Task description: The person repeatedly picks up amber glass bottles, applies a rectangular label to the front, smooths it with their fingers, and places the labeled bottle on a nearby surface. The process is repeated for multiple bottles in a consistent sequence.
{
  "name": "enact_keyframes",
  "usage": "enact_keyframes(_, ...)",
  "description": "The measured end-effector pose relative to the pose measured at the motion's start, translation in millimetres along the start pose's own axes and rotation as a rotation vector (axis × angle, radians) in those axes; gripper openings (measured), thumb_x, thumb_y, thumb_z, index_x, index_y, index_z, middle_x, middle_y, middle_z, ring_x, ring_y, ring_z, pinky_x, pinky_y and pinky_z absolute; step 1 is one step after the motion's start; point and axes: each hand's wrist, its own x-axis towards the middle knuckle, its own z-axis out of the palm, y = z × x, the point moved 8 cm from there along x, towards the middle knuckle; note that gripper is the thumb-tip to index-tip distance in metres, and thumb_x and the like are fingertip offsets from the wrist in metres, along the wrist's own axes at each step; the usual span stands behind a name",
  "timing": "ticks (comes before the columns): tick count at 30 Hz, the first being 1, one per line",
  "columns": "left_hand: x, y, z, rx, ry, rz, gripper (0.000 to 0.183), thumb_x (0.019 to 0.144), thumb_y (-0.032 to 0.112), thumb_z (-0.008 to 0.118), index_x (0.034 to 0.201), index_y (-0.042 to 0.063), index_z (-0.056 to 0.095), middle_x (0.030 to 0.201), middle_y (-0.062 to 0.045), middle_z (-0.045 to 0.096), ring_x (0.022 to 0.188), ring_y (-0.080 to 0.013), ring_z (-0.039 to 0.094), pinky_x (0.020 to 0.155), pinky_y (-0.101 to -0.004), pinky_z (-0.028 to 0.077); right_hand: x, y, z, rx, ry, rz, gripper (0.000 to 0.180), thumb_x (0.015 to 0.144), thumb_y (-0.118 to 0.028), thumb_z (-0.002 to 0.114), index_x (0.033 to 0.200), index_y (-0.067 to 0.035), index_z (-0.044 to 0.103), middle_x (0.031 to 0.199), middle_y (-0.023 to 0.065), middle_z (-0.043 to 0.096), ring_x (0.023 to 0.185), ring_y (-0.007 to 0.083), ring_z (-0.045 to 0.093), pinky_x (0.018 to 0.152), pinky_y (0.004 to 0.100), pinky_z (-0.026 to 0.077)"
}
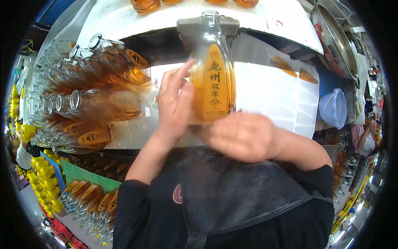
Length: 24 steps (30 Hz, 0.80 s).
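Before me a clear glass bottle (214, 84) with an orange label (213, 90) lies with its neck away from me. Its neck end is over a worn block (189, 28). My left hand (174, 99) is along the bottle's left side, thumb and fingers apart; whether it grips the glass cannot be made out. My right hand (242, 135), blurred, is at the bottle's base, fingers pointing left. What its fingers touch is unclear. Right of the bottle, a white label sheet (273, 96) carries two loose orange labels (283, 66) at its far edge.
Amber-coloured glass bottles (102, 68) lie stacked in rows on my left. Several more bottles (90, 193) and yellow objects (43, 183) are at lower left. A raised white board (264, 18) crosses the back. A pale blue bucket (333, 109) and a large metal basin (335, 40) are at right.
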Motion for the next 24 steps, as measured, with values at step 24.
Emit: enact_keyframes(24, -20, 5, 20, 0.203, -0.057, 0.057, 0.088, 0.089, 0.032, 0.071, 0.161, 0.003, 0.029, 0.143, -0.025, 0.039, 0.133, -0.0390, 0.041, 0.116, -0.0490, 0.033, 12, 75, -19, -0.371, 0.091, 0.303, 0.037, 0.082, -0.008, 0.072, 0.118, -0.010, 0.071, 0.089, 0.0080, 0.072, 0.074, 0.0250, 0.071, 0.067, 0.0377, 0.058)
